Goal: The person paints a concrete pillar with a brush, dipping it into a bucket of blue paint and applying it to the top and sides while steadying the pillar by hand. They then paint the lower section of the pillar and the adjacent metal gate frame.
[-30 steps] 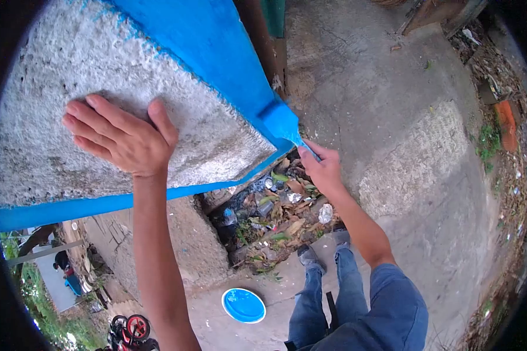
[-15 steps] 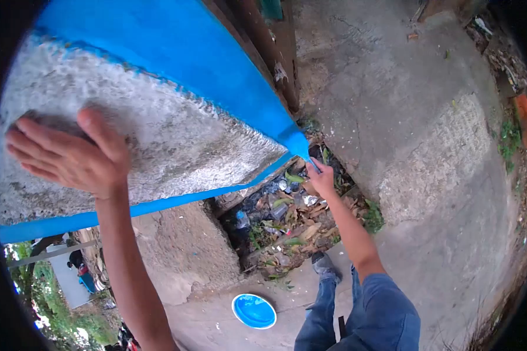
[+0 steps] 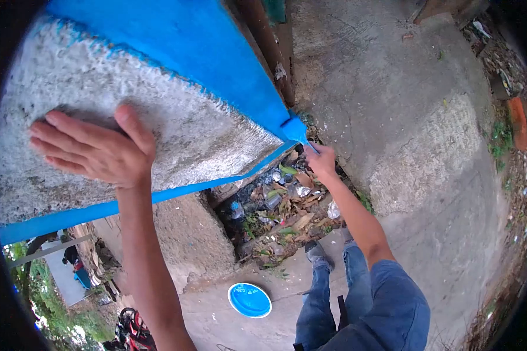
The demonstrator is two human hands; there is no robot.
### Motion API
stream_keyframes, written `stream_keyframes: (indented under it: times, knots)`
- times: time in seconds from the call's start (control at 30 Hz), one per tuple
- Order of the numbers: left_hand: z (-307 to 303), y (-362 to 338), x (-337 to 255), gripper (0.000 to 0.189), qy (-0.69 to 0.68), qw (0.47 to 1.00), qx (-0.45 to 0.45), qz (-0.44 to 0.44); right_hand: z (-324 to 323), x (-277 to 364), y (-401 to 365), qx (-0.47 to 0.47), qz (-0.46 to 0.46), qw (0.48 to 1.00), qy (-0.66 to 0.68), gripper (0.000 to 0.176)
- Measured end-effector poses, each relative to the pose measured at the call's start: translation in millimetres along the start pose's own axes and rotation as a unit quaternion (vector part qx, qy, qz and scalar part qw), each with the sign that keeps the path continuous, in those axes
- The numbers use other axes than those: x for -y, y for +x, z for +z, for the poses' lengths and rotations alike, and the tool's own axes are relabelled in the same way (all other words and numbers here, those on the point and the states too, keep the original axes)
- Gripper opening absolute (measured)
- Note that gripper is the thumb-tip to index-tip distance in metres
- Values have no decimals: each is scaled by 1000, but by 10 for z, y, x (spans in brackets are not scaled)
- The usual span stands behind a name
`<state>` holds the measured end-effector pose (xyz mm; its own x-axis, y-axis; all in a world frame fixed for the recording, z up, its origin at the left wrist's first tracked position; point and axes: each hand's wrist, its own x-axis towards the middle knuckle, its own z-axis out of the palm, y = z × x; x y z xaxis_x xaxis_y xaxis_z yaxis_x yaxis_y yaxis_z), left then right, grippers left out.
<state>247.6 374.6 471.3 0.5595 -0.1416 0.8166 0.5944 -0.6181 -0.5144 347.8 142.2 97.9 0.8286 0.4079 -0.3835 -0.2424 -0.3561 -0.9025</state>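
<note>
My left hand (image 3: pixel 99 146) rests flat, fingers spread, against the rough grey-white wall (image 3: pixel 175 131). My right hand (image 3: pixel 320 159) grips the handle of a blue paintbrush (image 3: pixel 294 128). The bristles touch the corner of the wall, where the blue painted band (image 3: pixel 175 41) meets the thin blue strip (image 3: pixel 199 186) along the edge. A round white-rimmed tub (image 3: pixel 250 300) of blue paint stands on the ground in front of my feet.
Dry leaves and litter (image 3: pixel 287 205) fill a gap beneath the wall's corner, beside a concrete block (image 3: pixel 187 234). A brown post (image 3: pixel 281 64) stands behind the corner. A red motorcycle (image 3: pixel 136 327) is at the lower left, with an orange brick (image 3: pixel 517 124) far right.
The brush and my right hand have shifted slightly up and left in view. My left hand appears farther right, still against the wall. The view has shifted, showing more of the motorcycle.
</note>
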Motion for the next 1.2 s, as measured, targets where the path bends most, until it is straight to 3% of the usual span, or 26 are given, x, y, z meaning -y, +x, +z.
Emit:
stream_keyframes:
  times: [0.07,0.17,0.27,0.37,0.47,0.53,0.67,0.73,0.83,0.9,0.93,1.0,1.07,1.2]
  knots:
    - [-14,-7,2,76,-7,1000,6,-8,-191,374,-207,17,-7,993,113,25]
    - [-11,4,-3,76,-2,1000,1,-3,-441,1069,-560,45,-43,988,144,32]
    - [3,-3,1,74,-13,1000,-4,-3,-492,1093,-674,62,-92,976,187,35]
    - [22,-6,6,72,-14,1000,-14,7,-343,731,-592,50,-103,962,246,33]
    - [21,8,20,72,-12,1000,-17,20,-11,-25,-221,7,-118,982,148,32]
    - [4,21,34,72,0,999,-24,39,116,-562,25,6,-69,994,87,32]
    - [21,20,65,72,10,998,-21,57,201,-1091,204,-30,-47,995,77,32]
    - [43,15,61,74,21,998,-35,45,163,-1330,317,-30,-24,993,-114,22]
    - [60,27,31,72,30,998,-40,38,291,-1681,496,-81,21,988,-126,19]
    - [34,29,15,71,33,998,-42,29,395,-1824,673,-56,49,995,-72,19]
    - [21,17,2,71,21,1000,-21,9,377,-1530,680,-36,77,996,-23,18]
    - [-9,33,-14,70,16,1000,-15,-20,251,-1089,571,-17,25,999,-43,17]
    - [-68,38,-22,72,6,999,24,-34,102,-858,468,53,13,998,40,16]
    - [-57,-63,-23,72,-3,998,25,-59,-447,992,-391,63,35,996,43,17]
